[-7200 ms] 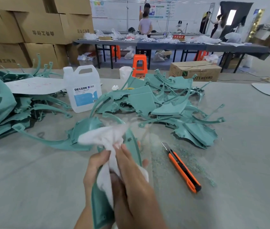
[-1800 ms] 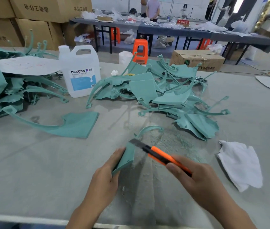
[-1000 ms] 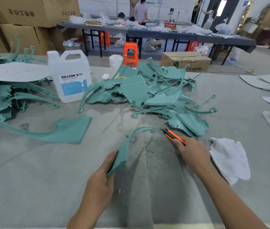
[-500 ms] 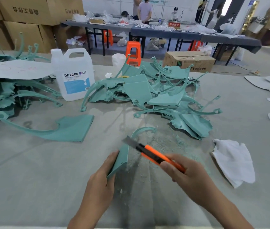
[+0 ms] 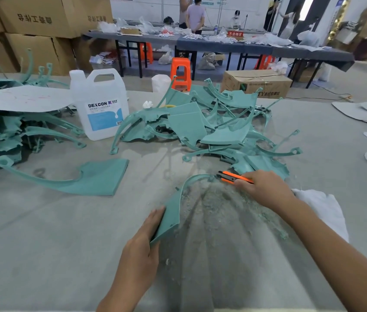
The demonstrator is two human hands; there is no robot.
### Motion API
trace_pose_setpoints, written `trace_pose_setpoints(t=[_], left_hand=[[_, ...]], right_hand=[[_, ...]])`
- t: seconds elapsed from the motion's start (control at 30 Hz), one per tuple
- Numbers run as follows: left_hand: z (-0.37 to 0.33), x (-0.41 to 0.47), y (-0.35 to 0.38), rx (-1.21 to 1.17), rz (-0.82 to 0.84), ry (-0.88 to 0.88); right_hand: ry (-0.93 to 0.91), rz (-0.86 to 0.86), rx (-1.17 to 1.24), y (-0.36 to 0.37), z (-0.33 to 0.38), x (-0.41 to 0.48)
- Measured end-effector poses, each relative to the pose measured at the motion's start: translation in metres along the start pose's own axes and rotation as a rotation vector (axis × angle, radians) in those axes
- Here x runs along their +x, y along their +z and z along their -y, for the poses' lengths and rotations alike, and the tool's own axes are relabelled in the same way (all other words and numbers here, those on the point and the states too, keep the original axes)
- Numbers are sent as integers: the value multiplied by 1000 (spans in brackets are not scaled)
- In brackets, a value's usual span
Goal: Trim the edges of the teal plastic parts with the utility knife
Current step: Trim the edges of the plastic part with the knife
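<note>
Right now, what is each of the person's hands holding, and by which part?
The left hand holds the teal part by its wide near end. The right hand grips the utility knife by its orange handle.

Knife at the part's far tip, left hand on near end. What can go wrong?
The left hand holds only the near end of the teal part, so the thin far arc could flex under the utility knife. A slip toward the body would run the blade at that hand.
</note>
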State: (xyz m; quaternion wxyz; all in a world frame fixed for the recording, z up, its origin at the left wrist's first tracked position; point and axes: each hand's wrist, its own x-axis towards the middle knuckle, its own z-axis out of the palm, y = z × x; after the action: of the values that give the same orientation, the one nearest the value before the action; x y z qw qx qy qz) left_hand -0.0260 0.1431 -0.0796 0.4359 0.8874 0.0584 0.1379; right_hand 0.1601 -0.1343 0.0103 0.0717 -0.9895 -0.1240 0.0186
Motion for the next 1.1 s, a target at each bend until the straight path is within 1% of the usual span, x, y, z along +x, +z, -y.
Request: trace_pose_setpoints(t=[0.07, 0.17, 0.23, 0.3, 0.4, 0.5, 0.57, 0.67, 0.73, 0.8, 0.83, 0.87, 0.93, 0.97, 1.03, 1.1], left_hand=[[1, 1, 0, -42, -26, -17], [0, 2, -1, -83, -47, -33], [-1, 2, 0, -112, -67, -45], [-1, 2, 1, -167, -90, -70], [-1, 3, 2, -186, -109, -90], [-3, 3, 2, -175, -116, -126], [-4, 3, 2, -181, -105, -146], [-6, 4, 0, -228, -142, -175], [-7, 3, -2, -271, -135, -188], [-6, 1, -4, -268, -134, -200], [-7, 0, -4, -263, -131, -209], [-7, -1, -5, -264, -122, -218], [-8, -1, -4, -279, -129, -232], [-8, 0, -3, -290, -140, -233], [-10, 3, -2, -299, -150, -217], [-9, 3, -2, -283, -122, -201]], right_hand=[[67, -5, -9, 10, -11, 4], [104, -115, 60, 24, -11, -13], [103, -207, 246, 29, 2, -32], [56, -256, 513, 33, 25, -57], [-82, -205, 800, 38, 64, -99], [-232, -87, 910, 42, 86, -124], [-294, -67, 893, 45, 90, -124], [-260, -139, 792, 49, 82, -107], [-168, -170, 611, 54, 67, -85], [-22, -99, 410, 56, 49, -62], [53, -76, 364, 56, 40, -54], [111, -90, 336, 55, 31, -48], [183, -183, 328, 49, 16, -44], [196, -237, 372, 46, 12, -46], [177, -331, 467, 41, 12, -53], [102, -382, 511, 36, 24, -62]])
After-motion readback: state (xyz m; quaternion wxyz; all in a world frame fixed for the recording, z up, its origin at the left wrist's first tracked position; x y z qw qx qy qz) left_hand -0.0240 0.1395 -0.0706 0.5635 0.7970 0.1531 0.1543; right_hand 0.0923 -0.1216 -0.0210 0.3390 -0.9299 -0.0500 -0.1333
